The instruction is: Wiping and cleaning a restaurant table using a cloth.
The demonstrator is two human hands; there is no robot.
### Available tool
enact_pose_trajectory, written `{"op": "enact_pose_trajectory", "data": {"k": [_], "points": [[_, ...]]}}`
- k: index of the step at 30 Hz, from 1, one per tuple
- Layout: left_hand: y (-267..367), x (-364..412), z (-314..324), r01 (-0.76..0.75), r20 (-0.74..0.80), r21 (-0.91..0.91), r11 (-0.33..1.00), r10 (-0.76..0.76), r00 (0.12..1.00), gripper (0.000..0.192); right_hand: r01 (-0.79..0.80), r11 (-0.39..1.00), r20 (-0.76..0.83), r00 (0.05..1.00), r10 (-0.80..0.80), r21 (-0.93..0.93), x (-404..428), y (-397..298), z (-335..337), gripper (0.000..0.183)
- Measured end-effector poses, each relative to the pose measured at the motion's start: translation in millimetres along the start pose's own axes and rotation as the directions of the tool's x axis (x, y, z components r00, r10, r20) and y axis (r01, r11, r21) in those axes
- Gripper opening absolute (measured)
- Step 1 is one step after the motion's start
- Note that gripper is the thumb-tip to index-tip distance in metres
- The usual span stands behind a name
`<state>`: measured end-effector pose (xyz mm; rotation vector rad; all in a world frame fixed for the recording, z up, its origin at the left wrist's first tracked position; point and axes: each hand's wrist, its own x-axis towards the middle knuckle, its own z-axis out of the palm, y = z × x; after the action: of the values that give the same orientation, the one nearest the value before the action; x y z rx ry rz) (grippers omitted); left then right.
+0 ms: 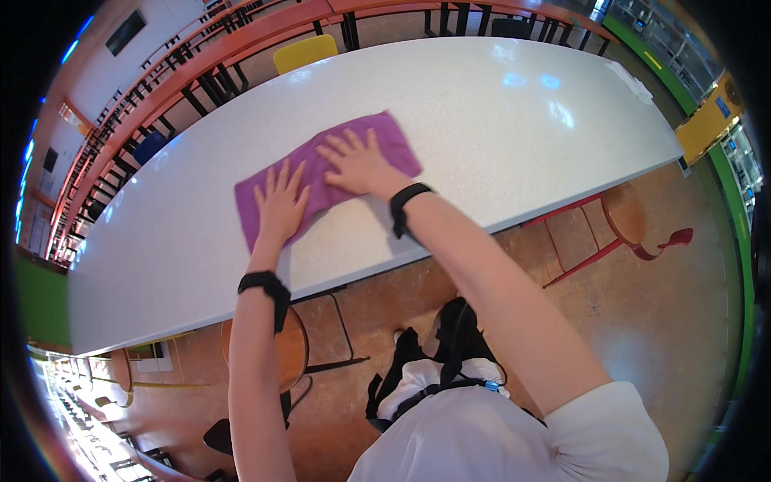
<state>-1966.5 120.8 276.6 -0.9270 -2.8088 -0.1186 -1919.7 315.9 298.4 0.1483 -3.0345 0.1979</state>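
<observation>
A purple cloth (394, 141) lies spread flat on a long white tabletop (500, 144). My left hand (280, 205) presses palm down on the cloth's left part, its fingers apart. Farther right, my right hand (355, 162) rests the same way on the cloth, fingers spread. Neither hand grips the fabric; both lie on top of it. Black bands circle both wrists. The cloth's near edge is partly hidden under my hands.
A crumpled white item (629, 81) lies at the table's far right end. Stools with round wooden seats, one red-framed (623, 211) and one dark-framed (292, 349), stand along the near edge. Beyond the table are a yellow chair (305, 53) and long orange tables (253, 42).
</observation>
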Motion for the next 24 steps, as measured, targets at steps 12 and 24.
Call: {"op": "enact_pose_trajectory", "data": {"k": [12,24], "points": [[50.2,-63.2,-20.3,0.233,0.122,0.040,0.972,-0.237,0.964,0.052,0.132,0.989,-0.101,0.987,-0.125,0.062,-73.5,-28.4,11.6,0.056],[410.7,61.7,13.9,-0.169,0.073,-0.101,0.980,0.177,0.982,0.057,-0.330,0.942,-0.117,0.939,0.323,-0.053,-260.5,293.4,-46.2,0.058]]}}
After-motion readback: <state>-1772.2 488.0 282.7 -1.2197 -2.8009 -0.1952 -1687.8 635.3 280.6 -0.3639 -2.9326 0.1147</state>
